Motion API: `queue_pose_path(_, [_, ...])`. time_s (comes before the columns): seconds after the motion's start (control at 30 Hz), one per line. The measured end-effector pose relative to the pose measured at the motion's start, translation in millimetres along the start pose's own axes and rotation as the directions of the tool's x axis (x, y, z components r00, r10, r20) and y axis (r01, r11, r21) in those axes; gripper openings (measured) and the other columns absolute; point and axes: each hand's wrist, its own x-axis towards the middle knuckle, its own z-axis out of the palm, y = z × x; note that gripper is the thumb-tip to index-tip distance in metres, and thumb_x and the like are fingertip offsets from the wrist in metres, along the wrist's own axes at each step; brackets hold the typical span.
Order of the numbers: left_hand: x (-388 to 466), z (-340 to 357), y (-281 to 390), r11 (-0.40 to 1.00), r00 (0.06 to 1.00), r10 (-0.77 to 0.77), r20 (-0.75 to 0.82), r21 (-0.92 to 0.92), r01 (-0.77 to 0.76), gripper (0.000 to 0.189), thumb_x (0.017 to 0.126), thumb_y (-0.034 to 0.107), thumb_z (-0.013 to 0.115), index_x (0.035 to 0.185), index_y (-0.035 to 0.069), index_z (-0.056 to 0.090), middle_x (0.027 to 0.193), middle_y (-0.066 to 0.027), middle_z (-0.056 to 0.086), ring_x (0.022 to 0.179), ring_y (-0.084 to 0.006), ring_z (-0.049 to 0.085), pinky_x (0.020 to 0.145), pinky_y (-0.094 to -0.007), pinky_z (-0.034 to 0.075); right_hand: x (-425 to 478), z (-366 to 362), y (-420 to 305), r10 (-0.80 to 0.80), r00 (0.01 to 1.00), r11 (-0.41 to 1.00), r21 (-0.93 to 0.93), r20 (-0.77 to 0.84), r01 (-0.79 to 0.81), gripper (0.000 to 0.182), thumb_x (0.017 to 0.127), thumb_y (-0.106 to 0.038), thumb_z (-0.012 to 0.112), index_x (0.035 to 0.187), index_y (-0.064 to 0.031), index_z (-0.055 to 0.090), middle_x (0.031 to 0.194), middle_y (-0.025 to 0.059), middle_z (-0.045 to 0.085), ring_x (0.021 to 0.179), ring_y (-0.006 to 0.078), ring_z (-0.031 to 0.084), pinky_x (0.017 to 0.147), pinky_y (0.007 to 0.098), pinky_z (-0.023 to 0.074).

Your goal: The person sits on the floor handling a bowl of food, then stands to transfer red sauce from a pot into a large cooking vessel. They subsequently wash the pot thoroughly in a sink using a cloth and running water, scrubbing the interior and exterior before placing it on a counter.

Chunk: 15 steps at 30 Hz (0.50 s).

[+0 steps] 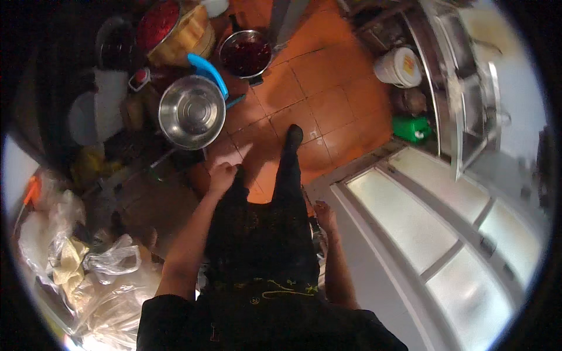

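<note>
My left hand (223,176) hangs beside my left leg, its fingers curled in and nothing seen in it. Lower on the other side, my right hand (325,216) is beside my right thigh; its fingers look bent, but blur hides whether they are closed. Neither hand touches a vessel. Ahead of the left hand is a bare steel pot (192,112), seen from above. Beyond it stands a steel pan (246,53) holding dark red contents. A blue curved plastic piece (208,73) lies between the two.
Orange floor tiles (325,109) stretch ahead of my feet. A white door with frosted panes (404,215) stands at right. Shelving there holds a white lidded bucket (398,68) and a green container (412,128). Clear plastic bags (116,294) are heaped at lower left.
</note>
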Motion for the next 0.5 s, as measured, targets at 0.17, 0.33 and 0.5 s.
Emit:
queue_pose_path(0.17, [58, 16, 45, 0.576, 0.919, -0.383, 0.093, -0.754, 0.316, 0.017, 0.094, 0.015, 0.061, 0.087, 0.000, 0.062, 0.075, -0.0042, 0.061, 0.065, -0.0132, 0.061, 0.058, -0.0284, 0.051, 181, -174, -24, 0.084, 0.964, 0.965, 0.219, 0.254, -0.142, 0.018, 0.095, -0.015, 0.057, 0.106, -0.0016, 0.063, 0.094, 0.0119, 0.066, 0.086, 0.0279, 0.064, 0.074, 0.0369, 0.0507])
queue_pose_path(0.33, [144, 75, 99, 0.482, 0.900, -0.421, 0.108, -0.815, 0.323, 0.019, 0.095, 0.021, 0.060, 0.089, 0.003, 0.060, 0.073, -0.0048, 0.061, 0.067, -0.0147, 0.060, 0.061, -0.0314, 0.050, 351, -255, 32, -0.021, 0.952, 0.986, 0.167, 0.305, -0.032, 0.032, 0.096, -0.020, 0.062, 0.124, -0.0052, 0.062, 0.108, 0.0117, 0.070, 0.098, 0.0220, 0.067, 0.085, 0.0358, 0.0529])
queue_pose_path(0.5, [212, 107, 105, 0.305, 0.843, -0.518, 0.147, -0.889, 0.342, 0.019, 0.094, 0.023, 0.058, 0.093, 0.005, 0.061, 0.071, -0.0048, 0.062, 0.067, -0.0154, 0.061, 0.061, -0.0320, 0.048, 511, -251, -101, -0.138, 0.867, 0.971, 0.239, 0.479, 0.023, 0.036, 0.100, -0.029, 0.058, 0.129, -0.0064, 0.059, 0.124, 0.0143, 0.065, 0.115, 0.0227, 0.062, 0.099, 0.0343, 0.0474])
